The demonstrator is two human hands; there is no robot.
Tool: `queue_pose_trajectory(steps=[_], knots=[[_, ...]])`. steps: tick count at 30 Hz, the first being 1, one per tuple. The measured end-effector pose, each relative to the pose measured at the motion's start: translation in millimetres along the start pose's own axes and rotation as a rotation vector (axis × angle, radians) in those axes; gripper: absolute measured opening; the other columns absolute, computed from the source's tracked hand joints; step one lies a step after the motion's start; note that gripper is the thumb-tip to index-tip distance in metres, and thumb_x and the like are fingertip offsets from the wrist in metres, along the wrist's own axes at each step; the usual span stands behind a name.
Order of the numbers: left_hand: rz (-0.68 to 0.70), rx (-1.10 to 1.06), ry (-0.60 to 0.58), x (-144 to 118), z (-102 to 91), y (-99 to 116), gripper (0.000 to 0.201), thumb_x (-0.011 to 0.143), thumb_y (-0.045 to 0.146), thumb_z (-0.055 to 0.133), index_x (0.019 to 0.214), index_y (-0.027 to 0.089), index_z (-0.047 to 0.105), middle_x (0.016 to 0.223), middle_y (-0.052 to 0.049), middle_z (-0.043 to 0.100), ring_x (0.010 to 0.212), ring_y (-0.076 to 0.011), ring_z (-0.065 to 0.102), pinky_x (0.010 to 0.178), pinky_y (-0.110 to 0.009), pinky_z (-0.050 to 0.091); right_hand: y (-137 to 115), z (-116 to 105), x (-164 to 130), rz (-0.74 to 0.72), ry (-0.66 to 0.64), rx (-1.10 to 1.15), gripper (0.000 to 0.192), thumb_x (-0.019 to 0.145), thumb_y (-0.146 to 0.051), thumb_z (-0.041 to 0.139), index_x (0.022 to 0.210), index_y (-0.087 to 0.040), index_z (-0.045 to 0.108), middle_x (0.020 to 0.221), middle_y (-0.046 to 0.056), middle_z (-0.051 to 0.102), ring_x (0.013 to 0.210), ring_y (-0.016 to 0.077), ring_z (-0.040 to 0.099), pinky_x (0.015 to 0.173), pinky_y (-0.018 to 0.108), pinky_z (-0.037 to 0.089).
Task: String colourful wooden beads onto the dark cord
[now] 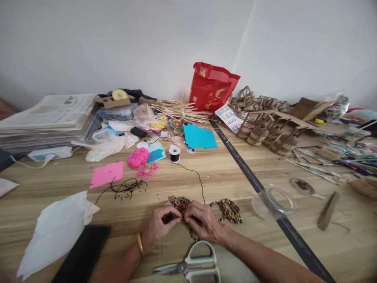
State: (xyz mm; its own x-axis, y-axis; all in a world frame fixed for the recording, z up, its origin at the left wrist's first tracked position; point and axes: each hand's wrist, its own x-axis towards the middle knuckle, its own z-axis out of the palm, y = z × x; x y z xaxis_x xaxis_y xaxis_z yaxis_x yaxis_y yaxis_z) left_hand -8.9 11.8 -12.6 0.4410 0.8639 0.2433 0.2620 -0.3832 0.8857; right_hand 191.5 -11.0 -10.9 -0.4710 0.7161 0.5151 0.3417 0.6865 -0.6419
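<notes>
My left hand [161,223], a gold bangle at its wrist, has thumb and forefinger pinched together beside a heap of multicoloured beads [178,202]. What sits in that pinch is too small to make out. Almost touching it, my right hand [204,221] is closed on a bead string [193,236], part of which shows beneath the palm. A thin black cord [197,173] runs from a white spool [174,154] down behind the right hand. To the right lies a looped strand of beads [228,211]. Scissors [188,265] with pale handles lie just below both hands.
A black phone [82,253] and white sheet [55,232] lie left. Cut black cord pieces [126,188], pink yarn [138,158] and blue paper [200,136] lie beyond. A tape roll [273,203], small woven baskets [259,135] and a red bag [212,86] stand right and back.
</notes>
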Motion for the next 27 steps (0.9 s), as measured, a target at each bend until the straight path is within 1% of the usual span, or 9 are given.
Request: queue_pose_trajectory(steps=[12,20,27], knots=[[-0.023,-0.017,0.006,0.6,-1.3,2.0,0.006,0.071,0.016,0.067,0.068,0.017,0.072,0.066,-0.003,0.073,0.063,-0.0169,0.065,0.064,-0.026,0.051,-0.7,-0.8,-0.1,-0.003,-0.012,-0.025,0.014,0.094,-0.020,0.044,0.087,-0.017,0.056,0.080,0.007,0.060,0.074,0.0172,0.055,0.064,0.027,0.045],[-0.034,-0.026,0.000,0.1,-1.0,2.3,0.006,0.072,0.015,0.067,0.068,0.016,0.071,0.067,-0.003,0.072,0.064,-0.0171,0.064,0.064,-0.026,0.050,-0.7,-0.2,0.1,0.003,-0.011,-0.024,0.013,0.093,-0.019,0.046,0.086,-0.017,0.056,0.080,0.008,0.060,0.074,0.0172,0.056,0.065,0.027,0.046],[-0.041,-0.057,-0.016,0.6,-1.0,4.4,0.006,0.072,0.014,0.068,0.068,0.016,0.071,0.067,-0.004,0.072,0.065,-0.0171,0.064,0.066,-0.026,0.049,-0.4,0.5,0.3,-0.022,-0.003,-0.023,0.013,0.094,-0.019,0.047,0.087,-0.017,0.057,0.081,0.007,0.061,0.074,0.0166,0.056,0.065,0.026,0.046]])
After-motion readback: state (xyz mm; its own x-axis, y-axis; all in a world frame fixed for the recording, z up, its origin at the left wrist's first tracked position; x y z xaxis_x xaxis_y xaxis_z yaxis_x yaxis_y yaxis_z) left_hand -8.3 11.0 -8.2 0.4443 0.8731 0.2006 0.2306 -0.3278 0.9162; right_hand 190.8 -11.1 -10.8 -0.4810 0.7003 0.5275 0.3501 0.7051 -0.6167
